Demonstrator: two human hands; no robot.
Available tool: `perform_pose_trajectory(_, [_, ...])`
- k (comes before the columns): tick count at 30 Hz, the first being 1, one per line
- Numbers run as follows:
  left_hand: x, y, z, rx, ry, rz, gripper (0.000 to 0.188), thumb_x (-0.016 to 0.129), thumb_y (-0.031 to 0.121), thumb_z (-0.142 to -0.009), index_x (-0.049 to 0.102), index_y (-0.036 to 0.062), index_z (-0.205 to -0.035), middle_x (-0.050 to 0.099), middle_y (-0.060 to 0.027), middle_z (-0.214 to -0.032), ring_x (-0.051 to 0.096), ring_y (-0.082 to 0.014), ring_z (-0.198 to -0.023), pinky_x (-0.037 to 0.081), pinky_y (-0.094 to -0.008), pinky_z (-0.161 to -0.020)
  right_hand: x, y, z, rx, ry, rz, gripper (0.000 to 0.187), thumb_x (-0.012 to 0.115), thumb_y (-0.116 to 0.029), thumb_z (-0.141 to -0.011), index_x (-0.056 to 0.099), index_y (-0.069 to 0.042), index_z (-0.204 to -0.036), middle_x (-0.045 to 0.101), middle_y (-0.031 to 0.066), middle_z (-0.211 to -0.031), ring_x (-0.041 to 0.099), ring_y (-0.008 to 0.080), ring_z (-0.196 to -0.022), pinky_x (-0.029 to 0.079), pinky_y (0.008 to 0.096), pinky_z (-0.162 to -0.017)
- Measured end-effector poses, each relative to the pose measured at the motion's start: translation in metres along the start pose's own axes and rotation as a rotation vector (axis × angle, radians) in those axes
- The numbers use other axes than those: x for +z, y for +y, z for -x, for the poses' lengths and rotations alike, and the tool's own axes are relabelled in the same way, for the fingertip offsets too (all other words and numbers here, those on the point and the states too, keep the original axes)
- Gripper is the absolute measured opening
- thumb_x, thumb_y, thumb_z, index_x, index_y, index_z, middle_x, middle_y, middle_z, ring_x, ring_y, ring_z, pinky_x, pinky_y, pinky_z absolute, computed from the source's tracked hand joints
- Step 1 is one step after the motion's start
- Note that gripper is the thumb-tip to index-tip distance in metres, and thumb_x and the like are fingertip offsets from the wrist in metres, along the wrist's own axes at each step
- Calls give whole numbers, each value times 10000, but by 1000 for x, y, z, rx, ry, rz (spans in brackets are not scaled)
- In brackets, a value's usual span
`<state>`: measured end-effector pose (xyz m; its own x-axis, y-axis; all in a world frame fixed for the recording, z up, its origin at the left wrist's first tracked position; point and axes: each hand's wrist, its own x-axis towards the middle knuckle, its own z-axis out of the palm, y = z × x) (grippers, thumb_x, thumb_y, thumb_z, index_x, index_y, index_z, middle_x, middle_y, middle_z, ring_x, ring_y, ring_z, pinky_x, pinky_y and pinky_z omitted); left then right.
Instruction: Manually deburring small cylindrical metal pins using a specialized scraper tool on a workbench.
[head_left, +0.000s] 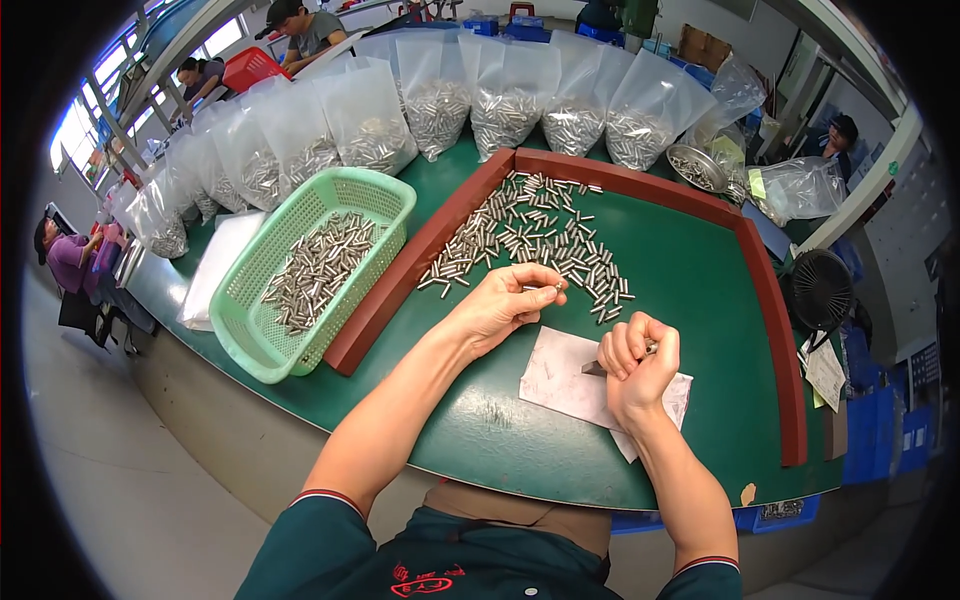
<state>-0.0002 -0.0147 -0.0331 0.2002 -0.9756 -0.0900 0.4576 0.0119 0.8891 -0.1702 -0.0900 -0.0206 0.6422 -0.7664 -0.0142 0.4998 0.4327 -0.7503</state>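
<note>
My left hand (512, 305) is closed in a pinch at the near edge of a loose pile of small silver metal pins (540, 235). A tiny shiny end, seemingly one such pin (559, 288), shows at its fingertips. To its right my right hand (640, 368) is wrapped in a fist round a small tool with a flat grey blade (593, 369); the fingers hide most of it. This fist is above a smudged white sheet (556, 372) lying on the green table (500, 440). Left of the pile, a light green plastic basket (240, 345) holds many more pins.
Dark red bars (790, 400) frame the work area left, back and right. Clear bags of pins (437, 110) line the table's far side. A metal bowl (697, 168) and a black fan (820, 288) stand at right. Other people (305, 35) sit farther off.
</note>
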Motion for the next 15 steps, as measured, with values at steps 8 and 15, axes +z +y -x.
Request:
perform_pose_trajectory(8, [5, 1, 0, -14, -23, -25, 178, 617, 148, -797, 576, 38, -930, 579, -41, -834, 380, -44, -590, 305, -171, -524, -4, 0, 0, -4, -29, -32, 304, 303, -218, -795, 261, -104, -517, 237, -13, -409, 159, 78, -360, 164, 233, -361])
perform_pose_trajectory(15, [6, 1, 0, -50, -45, 64, 192, 553, 161, -842, 550, 19, -971, 561, -46, -805, 328, -48, -558, 310, -176, -527, -4, 0, 0, 3, -37, -28, 312, 300, -219, -800, 261, -105, -513, 238, -11, -404, 158, 79, -361, 164, 234, -363])
